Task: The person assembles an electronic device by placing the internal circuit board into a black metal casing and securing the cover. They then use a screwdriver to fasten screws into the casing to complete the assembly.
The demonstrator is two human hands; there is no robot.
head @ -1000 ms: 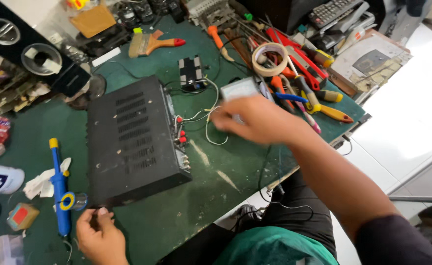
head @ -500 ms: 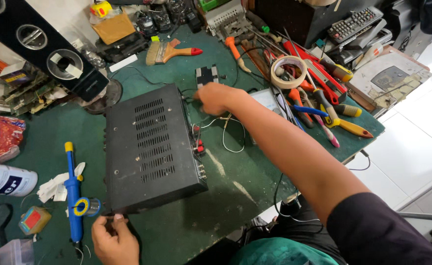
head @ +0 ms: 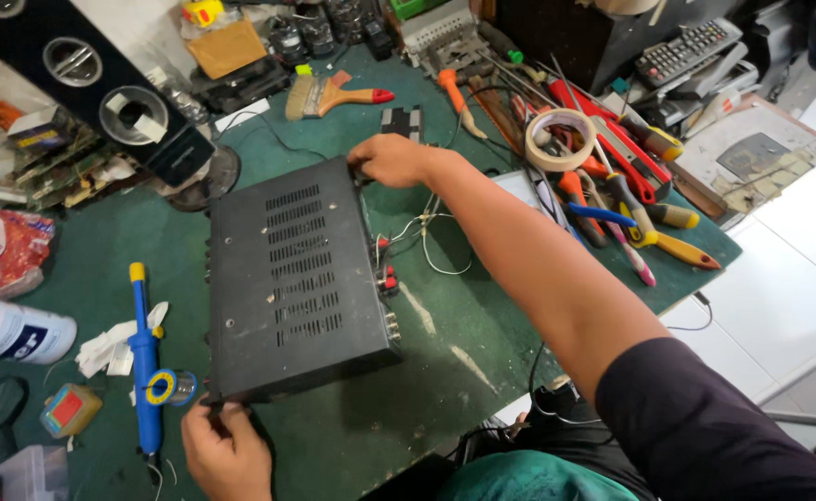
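A black metal amplifier box (head: 287, 278) with vent slots in its lid lies on the green bench mat (head: 426, 390). My right hand (head: 391, 160) grips its far right corner, the arm stretched across the bench. My left hand (head: 225, 450) pinches its near left corner. Red and black terminals (head: 387, 278) and thin white wires (head: 422, 227) show along the box's right side.
A blue desoldering pump (head: 145, 357) and a solder spool lie left of the box. A tape roll (head: 561, 139), screwdrivers and pliers (head: 630, 209) crowd the right. A paintbrush (head: 334, 97), a black speaker panel (head: 83, 83) and a white can (head: 13, 329) are nearby.
My right hand moved from the wires on the right to the box's far corner and took hold of it. The left hand stayed at the near corner.
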